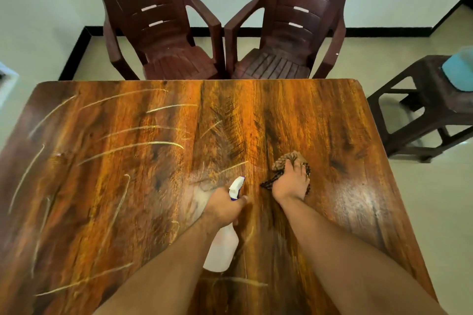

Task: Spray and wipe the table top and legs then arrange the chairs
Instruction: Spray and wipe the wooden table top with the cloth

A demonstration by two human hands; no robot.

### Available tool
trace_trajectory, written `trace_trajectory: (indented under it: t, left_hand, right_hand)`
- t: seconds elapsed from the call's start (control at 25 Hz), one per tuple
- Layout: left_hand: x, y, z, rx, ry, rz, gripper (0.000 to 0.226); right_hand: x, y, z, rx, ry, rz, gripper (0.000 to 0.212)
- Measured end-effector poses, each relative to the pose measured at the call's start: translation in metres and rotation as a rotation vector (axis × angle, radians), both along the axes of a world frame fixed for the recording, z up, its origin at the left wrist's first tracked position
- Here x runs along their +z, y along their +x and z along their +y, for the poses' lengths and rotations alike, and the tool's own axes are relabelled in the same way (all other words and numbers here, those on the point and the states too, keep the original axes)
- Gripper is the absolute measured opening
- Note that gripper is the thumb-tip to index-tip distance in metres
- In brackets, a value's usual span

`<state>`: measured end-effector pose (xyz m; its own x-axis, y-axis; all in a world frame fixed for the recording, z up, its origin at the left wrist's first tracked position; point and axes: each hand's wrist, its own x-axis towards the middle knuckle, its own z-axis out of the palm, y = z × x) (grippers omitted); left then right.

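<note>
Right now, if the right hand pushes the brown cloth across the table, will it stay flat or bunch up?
Probably floppy: the cloth is crumpled under the right hand, a loose corner trailing out. It likely slides easily, since the table top looks glossy.

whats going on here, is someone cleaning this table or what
A person is cleaning a wooden table. The left hand grips a white spray bottle, nozzle pointing forward over the top. The right hand holds a bunched brown cloth down on the surface. Pale streaks run across the left side of the top. Two dark chairs stand side by side at the far edge.
</note>
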<state>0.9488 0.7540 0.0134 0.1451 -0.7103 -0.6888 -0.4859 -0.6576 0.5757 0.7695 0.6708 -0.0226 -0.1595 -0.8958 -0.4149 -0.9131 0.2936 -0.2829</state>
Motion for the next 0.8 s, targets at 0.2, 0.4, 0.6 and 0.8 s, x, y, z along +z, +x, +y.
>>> trace_trajectory:
  t: [0.2, 0.4, 0.6, 0.8]
  left_hand:
    - [-0.010, 0.024, -0.001, -0.017, -0.004, 0.015, 0.023]
    - [-0.012, 0.023, 0.009, 0.017, -0.007, 0.087, 0.029]
    - [-0.013, 0.025, 0.026, -0.020, -0.032, 0.104, 0.023]
    - [-0.010, 0.031, 0.057, -0.093, 0.005, 0.120, 0.030]
  right_hand:
    - [0.005, 0.016, 0.011, 0.983, 0.021, -0.246, 0.066]
    - [-0.005, 0.003, -0.011, 0.376, -0.071, -0.005, 0.071]
    - [0.007, 0.042, 0.068, 0.906, 0.035, -0.236, 0.072]
    - [0.004, -0.051, 0.075, 0.360, -0.045, -0.035, 0.061]
